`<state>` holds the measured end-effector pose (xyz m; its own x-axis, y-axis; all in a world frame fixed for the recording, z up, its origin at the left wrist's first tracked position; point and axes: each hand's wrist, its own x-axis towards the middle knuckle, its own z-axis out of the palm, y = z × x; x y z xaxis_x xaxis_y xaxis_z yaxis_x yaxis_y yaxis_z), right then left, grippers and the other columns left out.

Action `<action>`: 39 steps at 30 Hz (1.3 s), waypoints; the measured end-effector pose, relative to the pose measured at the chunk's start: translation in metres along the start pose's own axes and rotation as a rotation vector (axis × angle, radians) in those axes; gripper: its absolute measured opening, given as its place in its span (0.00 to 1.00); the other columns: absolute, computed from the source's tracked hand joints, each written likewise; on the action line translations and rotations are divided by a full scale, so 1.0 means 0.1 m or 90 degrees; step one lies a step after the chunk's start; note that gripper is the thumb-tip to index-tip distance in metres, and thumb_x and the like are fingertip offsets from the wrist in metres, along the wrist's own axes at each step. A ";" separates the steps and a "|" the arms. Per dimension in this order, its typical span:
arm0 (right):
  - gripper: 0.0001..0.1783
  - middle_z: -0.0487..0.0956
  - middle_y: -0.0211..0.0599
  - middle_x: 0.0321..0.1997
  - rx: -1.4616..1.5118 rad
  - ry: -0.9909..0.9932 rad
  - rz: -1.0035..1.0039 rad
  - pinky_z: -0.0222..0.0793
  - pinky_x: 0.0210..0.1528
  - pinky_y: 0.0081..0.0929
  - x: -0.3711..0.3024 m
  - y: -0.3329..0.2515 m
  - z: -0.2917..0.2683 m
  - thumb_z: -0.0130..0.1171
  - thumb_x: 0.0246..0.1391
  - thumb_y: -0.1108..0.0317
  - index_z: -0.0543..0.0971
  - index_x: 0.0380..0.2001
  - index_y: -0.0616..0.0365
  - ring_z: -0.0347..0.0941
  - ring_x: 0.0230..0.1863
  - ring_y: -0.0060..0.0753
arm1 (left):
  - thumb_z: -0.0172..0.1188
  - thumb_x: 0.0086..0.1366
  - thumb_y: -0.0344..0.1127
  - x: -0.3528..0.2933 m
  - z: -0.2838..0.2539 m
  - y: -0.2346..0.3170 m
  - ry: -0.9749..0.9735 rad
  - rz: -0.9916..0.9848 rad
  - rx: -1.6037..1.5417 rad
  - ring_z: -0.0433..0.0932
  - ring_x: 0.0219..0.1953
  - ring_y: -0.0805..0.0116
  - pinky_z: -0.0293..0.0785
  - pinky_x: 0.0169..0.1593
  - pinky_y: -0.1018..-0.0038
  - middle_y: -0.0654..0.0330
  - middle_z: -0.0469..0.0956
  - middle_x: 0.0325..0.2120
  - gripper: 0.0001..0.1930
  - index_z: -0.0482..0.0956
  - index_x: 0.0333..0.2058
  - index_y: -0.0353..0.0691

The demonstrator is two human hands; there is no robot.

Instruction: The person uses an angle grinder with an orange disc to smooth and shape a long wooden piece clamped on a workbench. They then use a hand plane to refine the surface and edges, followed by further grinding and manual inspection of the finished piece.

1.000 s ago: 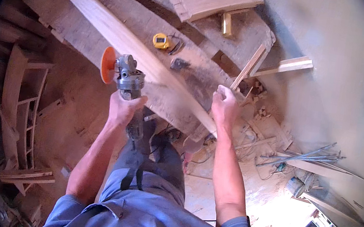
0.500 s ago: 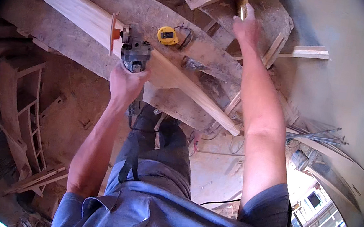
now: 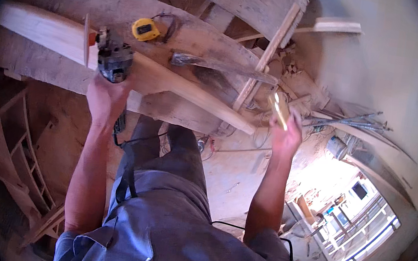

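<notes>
My left hand [image 3: 106, 98] grips an angle grinder [image 3: 114, 59] by its body. Its thin disc [image 3: 86, 40] stands edge-on over a long, tapered piece of pale wood [image 3: 188, 86], which lies across the dusty workbench [image 3: 169, 108]. Whether the disc touches the wood, I cannot tell. Over on the right, clear of the bench, my right hand [image 3: 288, 134] is closed around a shiny gold, roughly oblong object [image 3: 279, 110], blurred by motion. Behind the wood lies a yellow tape measure [image 3: 145, 30].
A dusty stick-like piece [image 3: 222, 67] lies on the bench. A narrow batten [image 3: 272, 54] slants near its right end. Thin rods [image 3: 353, 120] and a bucket [image 3: 336, 147] are at the right. A curved wooden frame [image 3: 10, 157] stands at the left. The grinder's cord [image 3: 136, 141] hangs by my legs.
My right hand has drawn back from the far side toward me, carrying the gold object. The view has shifted, so the bench, wood and grinder appear farther left. My left hand keeps its hold.
</notes>
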<state>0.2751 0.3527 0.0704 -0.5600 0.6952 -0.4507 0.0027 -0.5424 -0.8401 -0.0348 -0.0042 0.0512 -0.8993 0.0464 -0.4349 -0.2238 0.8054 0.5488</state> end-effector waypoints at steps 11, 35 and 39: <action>0.16 0.80 0.36 0.51 -0.226 0.137 0.060 0.73 0.46 0.30 -0.81 0.97 -1.37 0.61 0.68 0.66 0.80 0.54 0.61 0.75 0.49 0.30 | 0.71 0.55 0.49 -0.01 0.14 -0.02 0.024 0.051 0.098 0.88 0.38 0.55 0.80 0.46 0.60 0.51 0.87 0.32 0.23 0.85 0.40 0.35; 0.18 0.84 0.57 0.35 -1.147 -0.394 -0.120 0.78 0.46 0.54 -0.10 0.60 -0.25 0.64 0.43 0.75 0.75 0.41 0.65 0.85 0.42 0.61 | 0.72 0.52 0.50 0.10 0.21 -0.17 0.101 0.201 0.230 0.87 0.35 0.54 0.81 0.44 0.58 0.50 0.86 0.30 0.25 0.85 0.37 0.30; 0.16 0.85 0.58 0.34 -1.104 -0.474 -0.068 0.80 0.43 0.53 0.06 0.49 -0.27 0.64 0.44 0.74 0.77 0.39 0.65 0.85 0.40 0.61 | 0.72 0.52 0.49 0.14 0.23 -0.08 0.049 0.142 0.230 0.87 0.35 0.55 0.82 0.44 0.59 0.49 0.86 0.30 0.25 0.85 0.38 0.30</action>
<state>0.2938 0.3427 0.0181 -0.8084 0.1130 -0.5777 0.4012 0.8239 -0.4003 -0.0372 0.0038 0.0241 -0.9394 0.2095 -0.2715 0.1127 0.9363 0.3327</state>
